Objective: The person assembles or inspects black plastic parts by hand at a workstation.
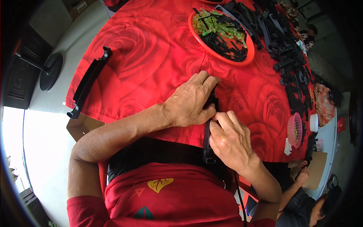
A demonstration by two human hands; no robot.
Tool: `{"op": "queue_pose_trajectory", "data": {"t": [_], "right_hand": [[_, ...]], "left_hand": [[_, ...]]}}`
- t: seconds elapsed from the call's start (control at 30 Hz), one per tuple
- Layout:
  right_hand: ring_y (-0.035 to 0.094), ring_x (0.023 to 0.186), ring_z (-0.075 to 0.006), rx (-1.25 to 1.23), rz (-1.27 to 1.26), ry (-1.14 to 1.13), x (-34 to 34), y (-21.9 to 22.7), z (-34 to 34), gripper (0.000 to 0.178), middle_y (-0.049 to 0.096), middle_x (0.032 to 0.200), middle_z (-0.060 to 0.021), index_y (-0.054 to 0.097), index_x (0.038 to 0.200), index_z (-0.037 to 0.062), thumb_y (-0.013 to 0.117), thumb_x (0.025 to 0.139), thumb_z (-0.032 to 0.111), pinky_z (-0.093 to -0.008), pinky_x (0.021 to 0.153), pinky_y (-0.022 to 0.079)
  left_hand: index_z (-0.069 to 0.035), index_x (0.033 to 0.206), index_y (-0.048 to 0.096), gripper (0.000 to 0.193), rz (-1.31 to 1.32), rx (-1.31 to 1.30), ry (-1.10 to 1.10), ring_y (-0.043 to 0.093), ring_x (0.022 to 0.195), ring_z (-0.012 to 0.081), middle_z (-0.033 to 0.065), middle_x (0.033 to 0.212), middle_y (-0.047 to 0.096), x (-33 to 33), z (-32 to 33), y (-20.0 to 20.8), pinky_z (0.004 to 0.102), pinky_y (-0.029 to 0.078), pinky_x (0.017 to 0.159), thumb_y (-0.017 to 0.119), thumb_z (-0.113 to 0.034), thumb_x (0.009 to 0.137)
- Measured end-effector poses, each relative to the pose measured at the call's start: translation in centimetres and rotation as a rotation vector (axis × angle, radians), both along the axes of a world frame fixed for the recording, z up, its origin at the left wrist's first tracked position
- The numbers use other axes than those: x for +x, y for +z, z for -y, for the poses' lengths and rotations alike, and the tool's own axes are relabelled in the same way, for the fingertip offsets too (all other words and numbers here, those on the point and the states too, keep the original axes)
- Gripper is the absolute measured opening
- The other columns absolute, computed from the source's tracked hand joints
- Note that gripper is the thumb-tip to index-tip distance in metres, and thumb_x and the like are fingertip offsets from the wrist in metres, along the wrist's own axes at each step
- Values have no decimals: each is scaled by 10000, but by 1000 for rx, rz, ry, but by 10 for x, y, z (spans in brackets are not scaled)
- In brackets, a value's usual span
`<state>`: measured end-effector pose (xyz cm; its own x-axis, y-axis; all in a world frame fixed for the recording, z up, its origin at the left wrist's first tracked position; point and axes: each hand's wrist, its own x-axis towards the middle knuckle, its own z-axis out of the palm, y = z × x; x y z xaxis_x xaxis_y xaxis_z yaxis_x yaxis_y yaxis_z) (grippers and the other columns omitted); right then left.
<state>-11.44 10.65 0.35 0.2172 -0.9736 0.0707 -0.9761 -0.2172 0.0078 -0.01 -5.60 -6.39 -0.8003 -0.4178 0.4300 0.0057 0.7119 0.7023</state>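
Observation:
In front of my body, a long black plastic bar lies over the near edge of the red rose-patterned tablecloth. My left hand is closed over its far part, with the fingers curled round it. Against the bar's middle, close to the left thumb, my right hand pinches with thumb and fingertips. Whether a small piece sits between those fingertips is hidden. A second, slightly curved black bar with hooked ends rests alone near the table's left edge.
Beyond my hands stands an orange-red plate of black strips and yellow-green pieces. Black plastic parts are heaped along the far right. A pink basket and white bowl sit at the right edge. Another person's hand works at lower right.

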Motion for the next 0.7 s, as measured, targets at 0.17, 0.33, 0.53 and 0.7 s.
{"op": "queue_pose_trajectory", "data": {"t": [0.17, 0.33, 0.53, 0.7], "right_hand": [[684, 957, -345, -199, 342, -285, 5, 4, -17, 276, 655, 1159, -195, 711, 1070, -52, 779, 819, 40, -413, 739, 590], [704, 778, -318, -1, 450, -258, -18, 2, -31, 277, 711, 839, -118, 730, 1076, -1, 821, 819, 46, -415, 686, 578], [694, 767, -256, -26, 506, -95, -29, 11, -21, 228, 713, 854, -88, 759, 1011, 22, 843, 799, 29, -373, 656, 567], [702, 791, -248, -38, 580, -107, -36, 1, -26, 236, 734, 888, -89, 778, 1025, 20, 860, 813, 80, -360, 676, 574]], "left_hand": [[30, 1280, 612, 543, 238, -57, -8, 624, 1066, 409, 212, 1088, 581, 3, 17, 19, 486, 546, 921, 750, -151, 787], [-13, 1128, 694, 357, 441, -75, -163, 636, 1085, 362, 185, 1097, 616, 24, 24, 45, 470, 533, 929, 762, -210, 838], [-40, 1106, 711, 301, 669, 26, -394, 678, 1034, 365, 185, 1023, 700, 28, 9, 62, 482, 526, 882, 754, -213, 863], [-33, 1078, 701, 244, 614, 207, -467, 712, 832, 365, 192, 817, 691, 33, 0, 57, 479, 543, 766, 725, -214, 917]]}}
